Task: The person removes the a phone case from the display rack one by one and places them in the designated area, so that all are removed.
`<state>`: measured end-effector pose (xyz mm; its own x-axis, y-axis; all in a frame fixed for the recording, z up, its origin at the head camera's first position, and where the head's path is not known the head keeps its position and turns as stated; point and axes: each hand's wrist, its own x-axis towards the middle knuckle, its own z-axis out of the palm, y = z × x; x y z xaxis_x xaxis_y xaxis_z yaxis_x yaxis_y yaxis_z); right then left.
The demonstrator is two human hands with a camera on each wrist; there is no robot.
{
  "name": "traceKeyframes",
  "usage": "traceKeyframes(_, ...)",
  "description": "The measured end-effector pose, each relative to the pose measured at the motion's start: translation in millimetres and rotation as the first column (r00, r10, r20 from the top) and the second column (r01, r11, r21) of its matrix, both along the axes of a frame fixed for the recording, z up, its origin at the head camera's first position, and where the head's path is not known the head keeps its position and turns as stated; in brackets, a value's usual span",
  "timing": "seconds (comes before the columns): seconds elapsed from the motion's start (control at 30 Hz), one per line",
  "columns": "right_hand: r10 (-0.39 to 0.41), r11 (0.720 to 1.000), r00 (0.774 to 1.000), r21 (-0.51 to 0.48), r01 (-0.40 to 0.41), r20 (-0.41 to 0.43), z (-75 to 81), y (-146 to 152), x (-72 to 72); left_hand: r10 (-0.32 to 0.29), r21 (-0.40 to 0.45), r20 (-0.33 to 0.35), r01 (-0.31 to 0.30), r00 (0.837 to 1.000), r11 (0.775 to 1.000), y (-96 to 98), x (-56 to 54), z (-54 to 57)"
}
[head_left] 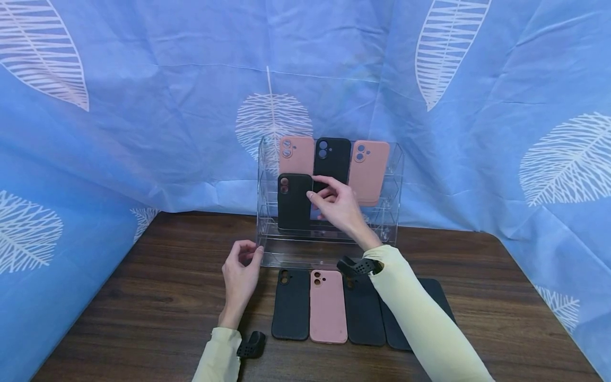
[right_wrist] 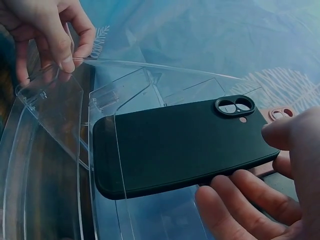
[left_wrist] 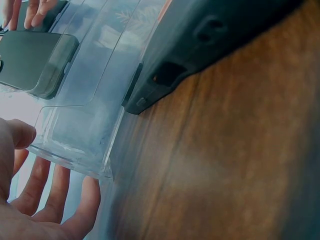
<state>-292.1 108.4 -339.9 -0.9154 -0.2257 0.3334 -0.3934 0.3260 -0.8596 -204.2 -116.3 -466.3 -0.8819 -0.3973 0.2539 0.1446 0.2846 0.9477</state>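
A clear tiered display stand (head_left: 286,253) stands on the table. My left hand (head_left: 242,273) grips its lower left side, thumb on one face and fingers beyond the panel. On a middle tier, toward the left, a black phone case (head_left: 294,204) stands upright with its camera cutout at the top. My right hand (head_left: 340,204) pinches its right edge near the upper corner, as the right wrist view shows. Behind, on the top tier, are a pink phone case (head_left: 297,154), another black phone case (head_left: 333,159) and a second pink phone case (head_left: 369,172).
In front of the stand lies a row of phone cases: a black case (head_left: 291,307), a pink case (head_left: 328,310), and two dark ones, partly under my right forearm. A blue leaf-patterned cloth (head_left: 191,106) hangs behind the wooden table (head_left: 157,297).
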Motion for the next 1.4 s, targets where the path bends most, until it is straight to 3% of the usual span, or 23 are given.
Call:
traceKeyframes(0.23,-0.048,0.999,0.989,0.019,0.051,-0.138,-3.2,-1,1.0,0.0,-0.008,-0.013,-0.001,1.0,1.0,-0.1,0.0,0.1)
traceKeyframes(0.37,-0.05,0.999,0.98,-0.02,0.047,-0.193,-5.5,-5,0.6,0.004,-0.011,-0.009,-0.004,1.0,1.0,0.1,0.0,0.0)
traceKeyframes(0.7,0.047,0.989,0.988,-0.135,-0.068,-0.15,-9.2,-11,2.5,0.004,-0.008,-0.014,-0.004,1.0,1.0,0.7,0.1,-1.0)
traceKeyframes(1.03,0.118,0.978,0.98,-0.154,-0.143,-0.158,-12.3,-14,4.0,-0.002,-0.007,-0.013,0.002,1.0,1.0,-0.2,0.6,-0.4)
traceKeyframes(1.2,0.107,0.975,0.979,-0.175,-0.138,-0.173,-12.3,-15,4.6,0.006,-0.012,-0.011,-0.006,1.0,1.0,0.1,0.0,-1.1)
traceKeyframes(1.4,0.061,0.971,0.967,-0.209,-0.115,-0.247,-4.5,-13,4.9,0.013,-0.018,-0.017,-0.014,1.0,1.0,0.9,-0.3,-1.4)
